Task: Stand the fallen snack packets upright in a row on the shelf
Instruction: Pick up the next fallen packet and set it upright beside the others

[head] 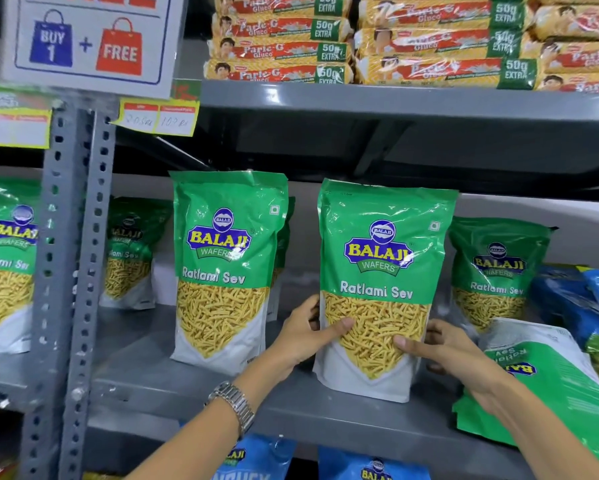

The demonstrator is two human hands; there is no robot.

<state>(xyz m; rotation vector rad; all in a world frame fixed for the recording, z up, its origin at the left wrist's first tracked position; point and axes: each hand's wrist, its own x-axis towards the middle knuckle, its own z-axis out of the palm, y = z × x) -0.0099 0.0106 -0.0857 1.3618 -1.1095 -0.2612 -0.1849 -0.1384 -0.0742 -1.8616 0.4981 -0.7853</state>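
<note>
A green Ratlami Sev packet (381, 265) stands upright near the front of the grey shelf (291, 414). My left hand (308, 336) grips its lower left side, thumb on the front. My right hand (443, 351) grips its lower right side. Another green packet (225, 258) stands upright to its left, free of both hands. A fallen packet (547, 379) lies flat at the right, its print upside down, hanging over the shelf's front edge. Two more packets stand farther back, one at the left (132, 251) and one at the right (495, 271).
A perforated grey upright post (73, 271) divides the shelving at the left, with another green packet (7, 265) beyond it. Blue packets (582, 306) lie at the far right. Biscuit packs (360, 39) fill the shelf above. Blue packets (370, 469) show below.
</note>
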